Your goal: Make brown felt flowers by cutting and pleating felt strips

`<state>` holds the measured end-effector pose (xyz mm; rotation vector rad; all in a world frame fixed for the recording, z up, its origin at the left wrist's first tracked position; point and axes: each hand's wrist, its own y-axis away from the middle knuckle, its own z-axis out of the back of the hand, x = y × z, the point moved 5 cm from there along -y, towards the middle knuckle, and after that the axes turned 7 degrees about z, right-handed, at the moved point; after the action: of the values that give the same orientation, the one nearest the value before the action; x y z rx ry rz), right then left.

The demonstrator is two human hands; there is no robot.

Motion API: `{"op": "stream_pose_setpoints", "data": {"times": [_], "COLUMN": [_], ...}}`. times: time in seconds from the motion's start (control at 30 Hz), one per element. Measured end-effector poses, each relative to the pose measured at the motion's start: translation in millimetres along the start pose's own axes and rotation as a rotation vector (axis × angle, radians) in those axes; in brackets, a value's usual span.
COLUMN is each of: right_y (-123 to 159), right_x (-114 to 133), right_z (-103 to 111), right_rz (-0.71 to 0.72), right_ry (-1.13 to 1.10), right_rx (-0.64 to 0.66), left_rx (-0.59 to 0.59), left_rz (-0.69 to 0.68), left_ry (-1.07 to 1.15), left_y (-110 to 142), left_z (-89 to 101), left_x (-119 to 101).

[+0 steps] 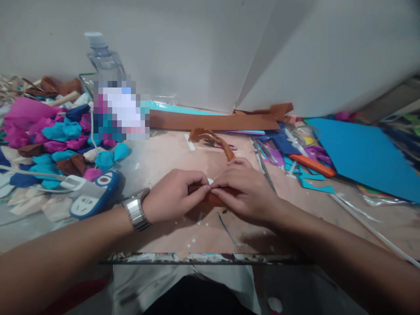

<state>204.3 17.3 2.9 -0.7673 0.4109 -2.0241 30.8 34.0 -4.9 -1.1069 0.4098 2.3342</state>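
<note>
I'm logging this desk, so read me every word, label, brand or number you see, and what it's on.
No text can be read.
Bottle: no readable label.
Socket block, orange handle: any marks too small or blurred.
Held brown piece: no lettering visible.
Pixelated patch: unreadable.

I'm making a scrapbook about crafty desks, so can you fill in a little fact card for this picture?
Hands: left hand and right hand pinching a brown piece
Left wrist: silver watch
Left side: colourful bundles, blue-and-white socket block
Back: clear bottle, long brown strip
Right side: blue sheet, orange object
</note>
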Motion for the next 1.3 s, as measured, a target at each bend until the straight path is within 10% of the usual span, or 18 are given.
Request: {"op": "stream_pose_setpoints", "data": {"times": [0.6,1.3], "right_y": [-0.9,-1.4], "right_x": [-0.9,-5.3], "right_z": [0.6,3.8], "right_rz": [-0.177,-0.135], "right_ry": [-0.141,-0.088], "right_rx": [0.093,0.023], "left_rx": [-0.179,-0.109], "left_rz": [-0.287,-0.174], "left_ry": [-0.509,-0.149], "left_y": [4.8,1.4], "left_z": [-6.8,0.4], "left_x": [-9.4,-3.7]}}
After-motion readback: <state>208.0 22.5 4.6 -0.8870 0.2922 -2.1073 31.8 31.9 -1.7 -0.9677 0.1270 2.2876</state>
